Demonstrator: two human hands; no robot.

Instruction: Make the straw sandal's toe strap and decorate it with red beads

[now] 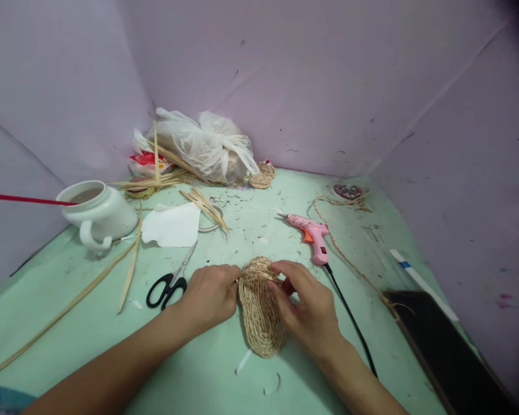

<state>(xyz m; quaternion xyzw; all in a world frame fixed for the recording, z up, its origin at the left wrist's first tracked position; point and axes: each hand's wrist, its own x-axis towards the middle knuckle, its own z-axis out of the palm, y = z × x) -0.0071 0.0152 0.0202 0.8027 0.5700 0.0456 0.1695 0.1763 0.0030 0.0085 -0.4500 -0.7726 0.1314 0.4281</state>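
Left hand (214, 289) clamps a slipper (262, 323) at eleven o'clock, right hand (310, 302) pinches at one, glue gun (313, 233) beyond.

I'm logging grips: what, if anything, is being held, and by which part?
A woven straw slipper: the left hand grips its left edge near the far end; the right hand holds the right side there.

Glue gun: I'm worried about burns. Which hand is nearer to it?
Right. The right hand is on the near side of the glue gun; the left hand is farther off, at the left edge of the slipper.
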